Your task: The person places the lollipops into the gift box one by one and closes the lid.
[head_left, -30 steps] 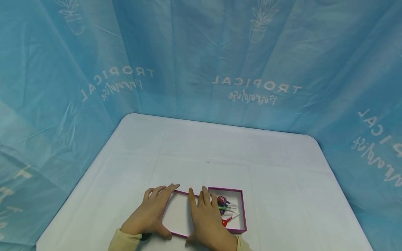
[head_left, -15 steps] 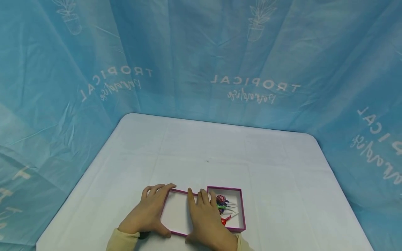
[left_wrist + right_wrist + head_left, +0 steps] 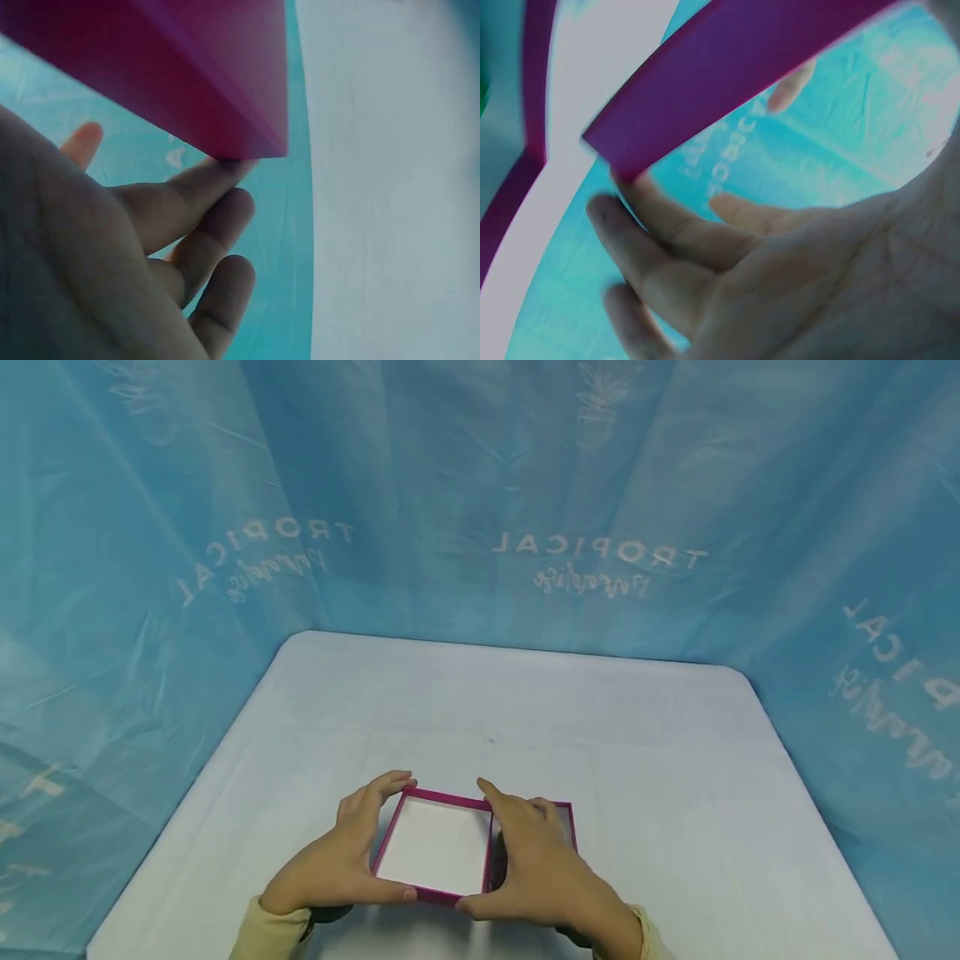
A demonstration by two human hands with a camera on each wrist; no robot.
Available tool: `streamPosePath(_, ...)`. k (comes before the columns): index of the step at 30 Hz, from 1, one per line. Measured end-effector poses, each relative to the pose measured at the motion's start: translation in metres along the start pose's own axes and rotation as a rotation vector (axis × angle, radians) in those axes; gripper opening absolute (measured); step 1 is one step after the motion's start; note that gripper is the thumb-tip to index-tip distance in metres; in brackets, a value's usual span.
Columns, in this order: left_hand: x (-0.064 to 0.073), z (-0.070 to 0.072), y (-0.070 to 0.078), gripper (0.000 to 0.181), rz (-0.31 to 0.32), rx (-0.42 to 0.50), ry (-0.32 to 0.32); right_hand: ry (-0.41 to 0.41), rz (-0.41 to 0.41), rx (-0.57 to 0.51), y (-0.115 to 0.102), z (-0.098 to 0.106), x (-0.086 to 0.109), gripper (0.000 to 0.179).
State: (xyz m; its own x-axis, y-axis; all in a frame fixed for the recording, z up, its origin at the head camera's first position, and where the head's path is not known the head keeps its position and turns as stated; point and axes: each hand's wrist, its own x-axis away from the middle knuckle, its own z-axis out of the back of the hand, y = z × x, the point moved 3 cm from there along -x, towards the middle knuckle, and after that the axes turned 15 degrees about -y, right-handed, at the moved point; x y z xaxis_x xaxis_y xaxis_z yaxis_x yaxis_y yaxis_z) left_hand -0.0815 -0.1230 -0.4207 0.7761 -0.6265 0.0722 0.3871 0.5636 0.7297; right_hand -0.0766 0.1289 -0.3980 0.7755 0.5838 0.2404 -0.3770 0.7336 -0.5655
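Observation:
Both hands grip a shallow square box lid (image 3: pixel 435 843) with magenta sides and a white inside, raised above the table. My left hand (image 3: pixel 345 852) holds its left edge, thumb on the near side and fingertips at the far corner. On the right edge, my right hand (image 3: pixel 540 860) spans it the same way. Close up in the left wrist view, fingertips touch a corner of the magenta lid (image 3: pixel 210 75). A matching magenta-rimmed box (image 3: pixel 574 831) stands behind the right hand, which hides most of it. Its rim (image 3: pixel 535 90) also shows in the right wrist view.
A white-covered table (image 3: pixel 510 702) with rounded far corners stretches beyond the hands. Blue curtains (image 3: pixel 420 493) printed with pale lettering hang around its back and sides.
The lid has risen off the table between both hands. My right hand has moved rightward to the lid's right edge, and now covers the lollipops that showed in the box.

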Motion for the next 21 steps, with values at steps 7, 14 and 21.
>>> streamPosePath(7,-0.017,-0.007,0.018,0.135,-0.091,0.01,0.019,-0.16,0.057,-0.443,0.03,0.014,0.016,0.09)
streamPosePath(14,-0.031,-0.01,0.039,0.142,-0.353,-0.533,0.398,-0.37,0.149,-0.632,0.042,0.03,0.029,0.054)
streamPosePath(21,-0.039,-0.015,0.053,0.154,-0.55,-0.748,0.465,-0.487,0.303,-0.787,0.052,0.037,0.038,0.065)
